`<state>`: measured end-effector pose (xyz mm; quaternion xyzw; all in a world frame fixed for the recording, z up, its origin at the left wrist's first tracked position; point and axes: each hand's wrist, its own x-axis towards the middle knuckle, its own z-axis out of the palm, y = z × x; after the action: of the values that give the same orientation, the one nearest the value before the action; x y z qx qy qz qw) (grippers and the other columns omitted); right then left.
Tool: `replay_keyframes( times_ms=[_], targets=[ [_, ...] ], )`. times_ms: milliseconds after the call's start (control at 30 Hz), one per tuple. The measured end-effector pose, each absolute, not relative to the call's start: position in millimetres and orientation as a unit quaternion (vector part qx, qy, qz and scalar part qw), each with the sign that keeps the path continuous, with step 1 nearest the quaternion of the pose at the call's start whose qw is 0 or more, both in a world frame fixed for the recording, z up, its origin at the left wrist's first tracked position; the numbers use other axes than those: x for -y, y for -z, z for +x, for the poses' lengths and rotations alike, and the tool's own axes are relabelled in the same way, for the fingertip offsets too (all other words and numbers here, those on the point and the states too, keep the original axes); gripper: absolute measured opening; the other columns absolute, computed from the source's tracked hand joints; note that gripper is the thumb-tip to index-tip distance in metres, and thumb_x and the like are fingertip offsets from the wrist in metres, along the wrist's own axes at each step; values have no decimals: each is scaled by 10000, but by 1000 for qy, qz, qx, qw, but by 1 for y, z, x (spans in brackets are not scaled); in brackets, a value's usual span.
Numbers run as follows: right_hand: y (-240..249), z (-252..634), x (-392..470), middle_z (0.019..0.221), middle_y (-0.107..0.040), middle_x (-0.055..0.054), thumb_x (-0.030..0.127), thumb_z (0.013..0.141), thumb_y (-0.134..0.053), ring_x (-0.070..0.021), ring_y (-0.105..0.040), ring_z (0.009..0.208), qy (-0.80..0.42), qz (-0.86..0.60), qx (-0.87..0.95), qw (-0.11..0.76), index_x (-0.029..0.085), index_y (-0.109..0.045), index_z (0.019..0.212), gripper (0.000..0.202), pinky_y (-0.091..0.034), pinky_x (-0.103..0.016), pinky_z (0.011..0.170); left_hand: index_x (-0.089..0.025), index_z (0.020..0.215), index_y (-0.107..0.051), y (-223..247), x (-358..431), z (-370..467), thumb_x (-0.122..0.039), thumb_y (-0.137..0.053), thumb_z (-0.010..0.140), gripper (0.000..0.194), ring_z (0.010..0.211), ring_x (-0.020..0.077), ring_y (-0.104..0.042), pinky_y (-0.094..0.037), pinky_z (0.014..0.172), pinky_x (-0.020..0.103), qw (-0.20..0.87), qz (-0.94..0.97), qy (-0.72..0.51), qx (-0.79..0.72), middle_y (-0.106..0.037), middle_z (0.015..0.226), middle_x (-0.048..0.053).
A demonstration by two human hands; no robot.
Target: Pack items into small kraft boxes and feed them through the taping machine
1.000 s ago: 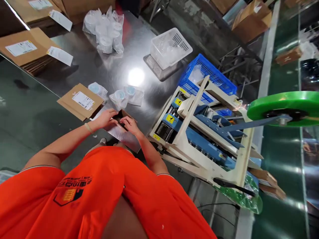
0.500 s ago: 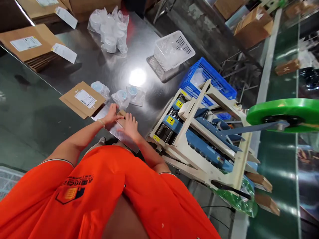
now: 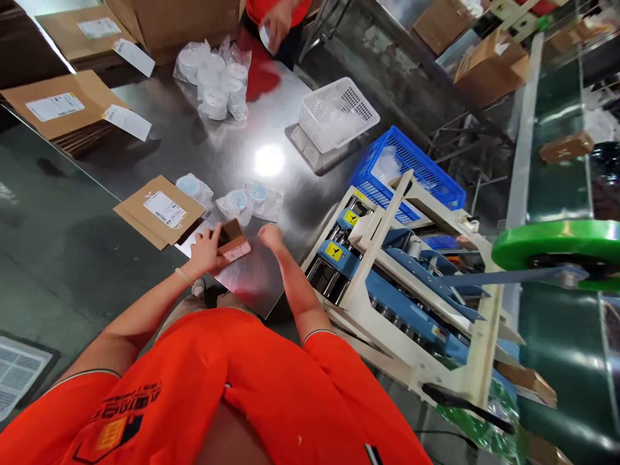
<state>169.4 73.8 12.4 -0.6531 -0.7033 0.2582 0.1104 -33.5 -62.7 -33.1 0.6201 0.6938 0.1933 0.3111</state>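
My left hand [image 3: 206,250] holds a small open cardboard box [image 3: 233,241] at the near edge of the metal table [image 3: 300,219]. The box's dark inside shows. To the right of the box is my right hand [image 3: 271,236], its fingers curled in; whatever they may hold is too small to make out. Just beyond the hands lie bagged round items with light blue tops: one [image 3: 237,200] in the middle, another [image 3: 258,193] to its right and a third [image 3: 190,186] to the left. Flat cardboard pieces with a white label [image 3: 165,208] lie left of my left hand.
Bagged white rolls [image 3: 213,81] and a white basket [image 3: 336,116] stand farther back. A blue crate [image 3: 421,168] and a taping machine [image 3: 402,290] are on the right. Flattened cartons [image 3: 58,106] lie at left. A person's hand [image 3: 277,26] shows at the top.
The small box now stands open in my left hand. My right hand has moved off it to the right and curled its fingers. Another person's hand has appeared at the top.
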Motion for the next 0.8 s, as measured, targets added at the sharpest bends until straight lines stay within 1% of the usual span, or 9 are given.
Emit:
replay_keyframes(
  times_ms=[67,133,267,367,467,567,667,733,800],
  targets=[
    [-21,155,-131,1107,-836,-173,161,1043,-630,-302,-768,1181,-222,-651,722,71,126,-840,1047,212,-574,-430,1117,-248,1763,-405,24,63,-17,-468,-892,851,1057,1355,531,-520,-598,963,607,287,665,-146,-674,-582,1470,262],
    [-20,130,-178,1276,-819,-166,110,1070,-577,-254,-728,1292,-218,-602,768,23,110,-820,1178,265,-524,-381,1192,-266,1788,-377,21,65,-2,-459,-826,925,992,1411,543,-478,-611,950,606,274,690,-130,-657,-568,1513,269],
    [6,81,-208,1361,-775,-186,165,1058,-693,-203,-700,1310,-225,-561,795,-46,15,-722,1347,327,-483,-300,1190,-298,1804,-357,29,78,9,-360,-801,938,975,1520,545,-408,-619,988,605,255,706,-123,-649,-532,1608,251],
    [20,74,-192,1300,-765,-203,222,982,-818,-207,-707,1248,-223,-568,787,-94,-10,-734,1234,353,-497,-293,1131,-279,1800,-362,37,86,3,-248,-782,912,983,1517,507,-438,-610,1038,586,249,713,-129,-643,-536,1620,236],
    [12,90,-171,1319,-754,-158,217,878,-905,-228,-715,1204,-230,-543,799,-117,71,-763,1170,357,-541,-299,1069,-235,1784,-381,42,86,-3,-206,-778,885,983,1449,456,-504,-590,1087,563,258,726,-160,-617,-577,1573,230],
    [-15,123,-141,1360,-754,-136,188,991,-744,-265,-710,1247,-184,-529,827,-35,141,-752,1282,295,-544,-364,1089,-180,1739,-435,46,76,-2,-235,-833,846,979,1391,437,-538,-549,1150,577,278,748,-195,-571,-610,1520,232],
    [-42,174,-80,1433,-742,-174,198,1090,-529,-339,-627,1455,-105,-558,820,71,182,-748,1350,340,-481,-480,1208,-94,1655,-497,49,60,10,-231,-877,794,952,1368,425,-556,-511,1197,581,301,770,-235,-511,-624,1490,246],
    [-50,210,-25,1401,-772,-157,232,1097,-497,-367,-591,1532,-84,-557,818,113,245,-793,1291,353,-474,-541,1234,-77,1569,-561,52,48,21,-251,-893,788,866,1355,414,-571,-502,1211,576,317,771,-267,-485,-639,1463,247],
    [-48,237,27,1326,-810,-132,235,1075,-517,-366,-621,1514,-104,-528,835,116,290,-825,1241,354,-495,-564,1238,-91,1483,-618,56,38,30,-297,-888,816,749,1327,399,-590,-505,1208,568,332,762,-292,-474,-658,1427,236]
  ],
)
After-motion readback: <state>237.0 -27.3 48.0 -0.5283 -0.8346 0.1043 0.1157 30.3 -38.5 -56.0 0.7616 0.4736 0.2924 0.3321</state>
